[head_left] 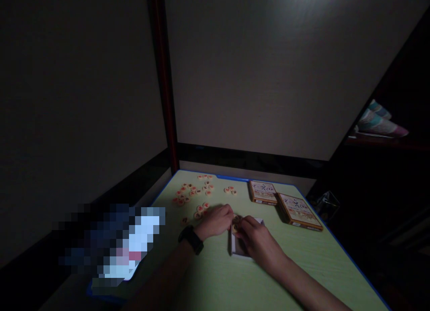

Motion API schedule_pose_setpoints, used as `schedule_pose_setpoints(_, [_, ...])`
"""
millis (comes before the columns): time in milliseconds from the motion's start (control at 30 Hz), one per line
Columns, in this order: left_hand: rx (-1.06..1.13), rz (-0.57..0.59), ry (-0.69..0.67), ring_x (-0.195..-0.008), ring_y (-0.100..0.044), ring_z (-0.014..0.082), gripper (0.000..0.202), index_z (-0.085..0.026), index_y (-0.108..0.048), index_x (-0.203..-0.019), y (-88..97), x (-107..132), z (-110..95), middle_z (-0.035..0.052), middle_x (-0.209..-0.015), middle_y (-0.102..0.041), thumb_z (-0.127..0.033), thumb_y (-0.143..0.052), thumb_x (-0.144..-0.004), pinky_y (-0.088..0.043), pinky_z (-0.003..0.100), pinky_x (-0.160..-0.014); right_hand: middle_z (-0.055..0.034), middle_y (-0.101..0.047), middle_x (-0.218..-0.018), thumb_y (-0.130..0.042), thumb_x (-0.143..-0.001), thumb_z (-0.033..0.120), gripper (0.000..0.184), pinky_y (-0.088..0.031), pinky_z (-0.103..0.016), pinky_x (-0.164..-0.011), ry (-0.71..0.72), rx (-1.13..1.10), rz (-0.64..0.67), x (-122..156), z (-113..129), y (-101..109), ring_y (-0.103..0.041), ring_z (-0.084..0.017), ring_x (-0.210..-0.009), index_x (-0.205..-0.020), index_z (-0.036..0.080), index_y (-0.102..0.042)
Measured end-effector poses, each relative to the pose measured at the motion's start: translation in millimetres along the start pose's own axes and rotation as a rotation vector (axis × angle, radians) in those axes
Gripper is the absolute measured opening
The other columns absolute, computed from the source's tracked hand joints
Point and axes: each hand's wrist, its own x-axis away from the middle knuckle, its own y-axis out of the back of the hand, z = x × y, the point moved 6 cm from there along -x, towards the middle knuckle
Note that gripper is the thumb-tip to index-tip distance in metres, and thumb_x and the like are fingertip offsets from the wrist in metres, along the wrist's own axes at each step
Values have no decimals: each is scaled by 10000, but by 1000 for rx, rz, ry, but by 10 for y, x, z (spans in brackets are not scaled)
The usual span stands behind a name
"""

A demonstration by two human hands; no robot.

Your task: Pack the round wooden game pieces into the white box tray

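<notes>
The open white box contains round pieces at its far-left corner. The right hand touches them; the left hand is at that corner. Neither hand's grip can be determined.

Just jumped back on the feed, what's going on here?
A person has both hands at a small open box on the green table. The right hand reaches into it, fingers at round game pieces in its far left corner; whether it grips one is hard to tell. The left hand is by that same corner. More pieces lie loose to the left and beyond, and two printed boxes lie to the right.
</notes>
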Motion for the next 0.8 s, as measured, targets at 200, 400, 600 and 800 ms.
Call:
schedule_pose_setpoints(200, [-25,-15,-29,-854,-629,151,235,-220,-591,-871,-1,-11,-17,9,-848,-698,-183,-359,-883,-473,231,-738,-108,-666,-1071,-536,-923,148,213,-495,-303,-838,-33,42,43,-21,5,3,-663,-228,-944,-1102,164,-651])
schedule_pose_setpoints(400, [-36,-10,-17,-846,-630,153,241,-230,-595,-879,-8,-22,5,0,-814,-691,-209,-356,-898,-471,227,-705,-107,-671,-1050,-535,-924,166,209,-494,-307,-823,-40,48,47,-24,17,30,-664,-231,-934,-1100,172,-647])
schedule_pose_setpoints(600, [-34,-24,-32,-872,-633,156,247,-226,-596,-885,-10,-17,4,9,-845,-700,-209,-351,-906,-466,234,-762,-103,-682,-1031,-537,-902,129,207,-485,-294,-794,-48,43,56,-11,24,43,-662,-226,-918,-1079,173,-634])
schedule_pose_setpoints(800, [-29,-27,-32,-872,-638,155,245,-222,-596,-869,-6,-20,-1,14,-854,-704,-188,-355,-887,-470,230,-748,-102,-693,-1039,-522,-908,127,221,-483,-300,-802,-42,24,66,-12,35,36,-666,-226,-924,-1095,177,-630])
